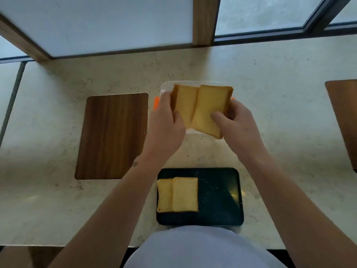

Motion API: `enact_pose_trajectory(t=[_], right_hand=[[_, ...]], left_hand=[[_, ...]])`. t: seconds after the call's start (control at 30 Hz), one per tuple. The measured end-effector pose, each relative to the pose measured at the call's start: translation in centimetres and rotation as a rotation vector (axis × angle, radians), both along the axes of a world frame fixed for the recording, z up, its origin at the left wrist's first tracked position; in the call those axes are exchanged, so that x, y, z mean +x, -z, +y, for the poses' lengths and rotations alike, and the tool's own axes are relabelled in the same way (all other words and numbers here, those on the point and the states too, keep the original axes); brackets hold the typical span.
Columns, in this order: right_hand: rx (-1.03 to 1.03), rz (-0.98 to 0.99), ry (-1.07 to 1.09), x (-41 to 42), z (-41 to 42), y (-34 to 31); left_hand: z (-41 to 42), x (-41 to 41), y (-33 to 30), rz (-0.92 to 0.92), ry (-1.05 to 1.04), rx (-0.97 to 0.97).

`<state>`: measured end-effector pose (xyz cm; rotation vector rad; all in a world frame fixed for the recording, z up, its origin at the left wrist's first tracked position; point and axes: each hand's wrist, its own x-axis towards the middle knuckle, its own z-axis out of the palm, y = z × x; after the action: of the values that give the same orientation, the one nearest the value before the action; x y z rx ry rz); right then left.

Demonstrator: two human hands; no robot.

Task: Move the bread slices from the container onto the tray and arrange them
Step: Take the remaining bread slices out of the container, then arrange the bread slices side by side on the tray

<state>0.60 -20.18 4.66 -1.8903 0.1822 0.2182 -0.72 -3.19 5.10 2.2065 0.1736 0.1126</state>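
Note:
A clear plastic container (168, 85) with orange clips stands at the middle of the counter. Above it my left hand (166, 124) grips one yellow bread slice (184, 104) and my right hand (235, 124) grips another bread slice (209, 105); the two slices touch along one edge and tilt toward me. Nearer to me lies a black tray (218, 198). Two bread slices (184, 194) lie flat on its left half, the right one overlapping the left one (164, 196). The container's inside is hidden behind the held slices.
A dark wooden inlay (113, 136) lies in the pale stone counter left of the container, and another wooden inlay (345, 120) sits at the right edge. Windows and a wooden post (204, 20) stand behind the counter. My light-clothed body (202, 248) is at the counter's front edge.

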Motion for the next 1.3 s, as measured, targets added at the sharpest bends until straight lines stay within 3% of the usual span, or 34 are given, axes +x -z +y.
enact_pose_trajectory(t=[0.2,0.4,0.57,0.77,0.93,1.2,1.3], right_hand=[[0.134,0.318,0.041,-9.7,-4.0,4.2],[-0.021,0.532,-0.002,-15.2,-5.8,11.0],[-0.111,0.583,-0.019,-15.9,-6.3,13.9],[-0.383,0.468,-0.168,-15.4,-6.7,14.8],[-0.584,0.320,-0.192,-15.3,-7.2,13.9],[-0.608,0.291,-0.213,-14.7,-6.6,14.0],[-0.569,0.331,-0.212,-14.7,-6.6,14.4]], left_hand=[[2.8,-10.0,4.7,0.436,-0.151,-0.347],[2.9,-15.3,9.2,0.795,-0.170,-0.406],[1.7,-15.8,11.0,0.880,-0.143,-0.364],[-0.7,-14.9,12.5,0.925,-0.101,-0.349],[-1.0,-15.2,12.6,0.787,0.054,-0.093],[1.6,-17.3,12.6,0.742,0.056,-0.066],[1.1,-17.9,12.2,0.703,0.198,0.004]])
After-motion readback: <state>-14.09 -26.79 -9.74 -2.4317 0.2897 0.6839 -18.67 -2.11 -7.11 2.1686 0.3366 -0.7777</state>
